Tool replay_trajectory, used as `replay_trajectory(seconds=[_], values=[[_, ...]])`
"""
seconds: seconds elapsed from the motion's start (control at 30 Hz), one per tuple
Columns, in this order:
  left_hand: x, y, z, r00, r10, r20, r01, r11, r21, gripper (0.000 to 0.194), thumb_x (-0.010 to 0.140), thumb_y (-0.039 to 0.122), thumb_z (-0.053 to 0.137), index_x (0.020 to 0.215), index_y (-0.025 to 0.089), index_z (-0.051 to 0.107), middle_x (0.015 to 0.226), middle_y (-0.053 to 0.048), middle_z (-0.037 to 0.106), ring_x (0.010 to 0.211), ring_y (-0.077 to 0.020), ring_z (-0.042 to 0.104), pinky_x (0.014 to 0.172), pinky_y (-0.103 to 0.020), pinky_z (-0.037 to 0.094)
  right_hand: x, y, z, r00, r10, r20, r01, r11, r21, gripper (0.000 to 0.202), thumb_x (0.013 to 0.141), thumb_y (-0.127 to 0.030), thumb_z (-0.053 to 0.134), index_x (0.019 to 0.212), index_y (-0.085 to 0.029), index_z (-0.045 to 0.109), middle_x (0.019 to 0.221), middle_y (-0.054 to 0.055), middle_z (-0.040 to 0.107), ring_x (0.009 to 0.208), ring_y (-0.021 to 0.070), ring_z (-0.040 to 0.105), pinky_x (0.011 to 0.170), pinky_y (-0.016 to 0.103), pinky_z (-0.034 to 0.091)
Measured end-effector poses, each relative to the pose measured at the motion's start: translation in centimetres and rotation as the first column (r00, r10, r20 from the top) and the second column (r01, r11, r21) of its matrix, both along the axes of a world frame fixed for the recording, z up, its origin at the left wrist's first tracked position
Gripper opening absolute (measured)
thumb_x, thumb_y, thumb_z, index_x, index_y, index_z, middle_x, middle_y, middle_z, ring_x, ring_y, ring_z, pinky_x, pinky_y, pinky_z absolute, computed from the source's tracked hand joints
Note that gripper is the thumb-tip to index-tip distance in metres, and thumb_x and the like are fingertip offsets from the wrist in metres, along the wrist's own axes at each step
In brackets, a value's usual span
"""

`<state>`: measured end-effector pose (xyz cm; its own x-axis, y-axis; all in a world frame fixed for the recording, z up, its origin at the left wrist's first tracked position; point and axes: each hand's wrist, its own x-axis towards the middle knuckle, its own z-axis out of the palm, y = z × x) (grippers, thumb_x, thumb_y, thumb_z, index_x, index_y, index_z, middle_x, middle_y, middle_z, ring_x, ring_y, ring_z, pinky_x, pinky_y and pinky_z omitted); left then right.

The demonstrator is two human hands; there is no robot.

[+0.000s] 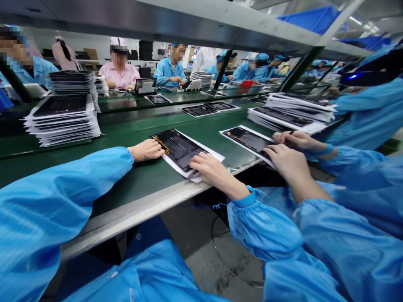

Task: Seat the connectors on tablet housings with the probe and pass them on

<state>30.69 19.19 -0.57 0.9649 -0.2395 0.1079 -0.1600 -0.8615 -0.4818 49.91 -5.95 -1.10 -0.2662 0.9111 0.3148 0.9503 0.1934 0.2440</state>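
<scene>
We are at a green desk (135,180) with a pale metal edge, in a busy workroom. A pale overhead shelf (189,29) crosses above, and people in blue or pink clothing sit along the far side. A tall stack of dark panels and white sheets (64,121) stands to our left; another stack (292,113) lies to the right. Just beside us, a co-worker's hands (289,161) rest at a similar panel (252,139).

Our black panel (181,153) lies flat on a white sheet (218,157), near the desk's front edge. It is thin and rectangular, with recessed sections and an orange strip (165,147) along its left end. Our left hand (147,150) has its fingers bent against that end; our right hand (210,168) curls over the near right end. We cannot tell whether either grip pinches the panel or only touches it.
</scene>
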Motion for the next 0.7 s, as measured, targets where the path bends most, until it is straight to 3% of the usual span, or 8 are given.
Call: replay_trajectory(seconds=[0.2,0.37,0.43,0.6,0.7], values=[[-0.1,0.0,-0.1,1.0,0.004,0.022,-0.005,1.0,0.023,0.011,0.099,0.023,0.062,0.101,0.012,0.065,0.091,-0.002,0.066,0.082,-0.0148,0.066,0.077,-0.033,0.058,2.0,-2.5,0.6,0.997,-0.032,-0.063,0.03,0.999,-0.025,0.032,0.074,0.005,0.049,0.086,-0.021,0.063,0.095,0.008,0.07,0.089,0.0237,0.052,0.078,0.036,0.037],[-0.2,0.1,-0.1,0.998,0.019,0.053,-0.02,1.0,0.014,0.01,0.098,0.02,0.062,0.105,0.013,0.065,0.097,-0.003,0.066,0.082,-0.0144,0.065,0.075,-0.03,0.057,2.1,-3.6,1.5,0.997,0.021,-0.074,-0.025,0.998,-0.057,0.025,0.083,-0.008,0.057,0.1,-0.023,0.067,0.102,0.005,0.072,0.09,0.0215,0.055,0.078,0.032,0.038],[-0.1,0.1,-0.1,0.997,0.032,0.069,-0.033,0.999,0.012,0.011,0.098,0.021,0.062,0.105,0.013,0.064,0.098,-0.003,0.066,0.081,-0.0139,0.064,0.074,-0.03,0.056,1.7,-3.5,1.4,0.998,0.04,-0.048,-0.042,0.998,-0.046,0.028,0.084,-0.006,0.054,0.104,-0.021,0.066,0.104,0.006,0.071,0.09,0.0216,0.055,0.076,0.032,0.037],[-0.3,-0.3,0.8,0.989,0.073,0.129,-0.076,0.997,0.011,0.012,0.098,0.013,0.055,0.103,0.013,0.065,0.093,-0.005,0.068,0.073,-0.0147,0.063,0.066,-0.027,0.049,-0.2,-2.6,0.6,0.993,0.099,0.058,-0.1,0.995,0.016,0.028,0.083,0.004,0.045,0.09,-0.016,0.064,0.093,0.01,0.066,0.083,0.0229,0.049,0.072,0.033,0.034],[-3.0,-0.4,1.9,0.985,0.091,0.148,-0.094,0.996,0.012,0.017,0.095,0.009,0.052,0.101,0.016,0.066,0.094,-0.008,0.069,0.073,-0.0163,0.063,0.065,-0.028,0.044,-3.2,-2.4,0.5,0.984,0.163,0.075,-0.168,0.984,0.062,0.032,0.082,0.006,0.042,0.091,-0.015,0.064,0.092,0.01,0.065,0.081,0.0232,0.045,0.071,0.034,0.033]])
